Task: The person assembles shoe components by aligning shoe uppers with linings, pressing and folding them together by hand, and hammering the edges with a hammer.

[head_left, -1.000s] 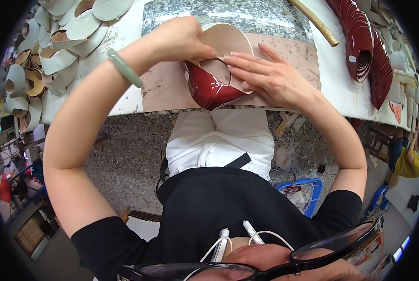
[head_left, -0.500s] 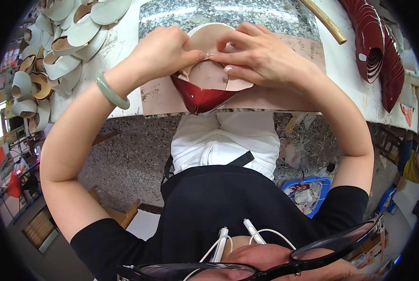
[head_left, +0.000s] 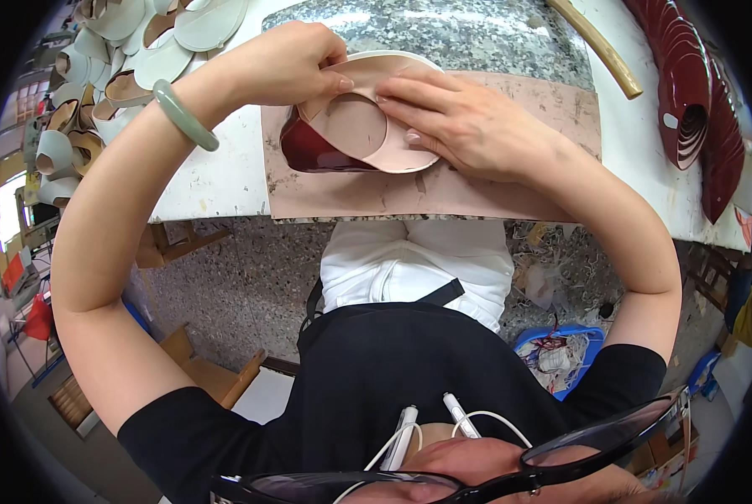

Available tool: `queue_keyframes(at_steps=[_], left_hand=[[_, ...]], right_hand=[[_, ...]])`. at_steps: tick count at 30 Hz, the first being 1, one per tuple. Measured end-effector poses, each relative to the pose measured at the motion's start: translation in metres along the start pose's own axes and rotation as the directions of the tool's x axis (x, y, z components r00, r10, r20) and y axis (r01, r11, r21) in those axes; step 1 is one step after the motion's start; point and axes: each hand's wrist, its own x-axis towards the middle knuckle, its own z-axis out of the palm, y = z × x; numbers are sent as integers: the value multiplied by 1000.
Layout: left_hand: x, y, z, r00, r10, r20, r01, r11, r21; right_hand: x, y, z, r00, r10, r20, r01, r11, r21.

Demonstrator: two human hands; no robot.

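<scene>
A shoe upper, glossy dark red outside with a pale beige lining, lies curved round on a beige work sheet. Its red toe part faces left and toward me, and a round opening shows the sheet beneath. My left hand pinches the lining at the far left rim between thumb and curled fingers. On the right part of the lining my right hand lies with fingers stretched out flat, the fingertips close to the opening. A green bangle circles my left wrist.
Pale uppers are heaped at the table's left. Nested dark red uppers stand at the right, near a wooden stick. A speckled slab lies behind the sheet. Below the table is a blue basin with scraps.
The shoe upper has turned so its red point, which faced me, now lies to the left. My left hand has shifted to the far left rim, and my right fingers have flattened on the lining.
</scene>
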Motion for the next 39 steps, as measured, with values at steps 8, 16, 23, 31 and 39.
queue_keyframes(at_steps=[8, 16, 23, 31, 39], left_hand=[[-1, -4, 2, 999, 25, 26, -27, 997, 79], [-7, -2, 1, 996, -12, -83, 17, 998, 61], [-7, -21, 7, 997, 61, -55, -65, 996, -64], [-20, -16, 7, 998, 4, -62, -15, 984, -179], [-26, -28, 14, 971, 127, -203, -133, 991, -15]], right_hand=[[30, 11, -1, 998, 69, 2, -68, 991, 114], [53, 24, 5, 996, -92, 2, 89, 971, 221], [59, 29, 13, 993, -59, -104, 88, 951, 295], [59, 15, 26, 975, -118, -186, 147, 978, 148], [71, 23, 19, 964, -264, 42, 254, 954, 162]])
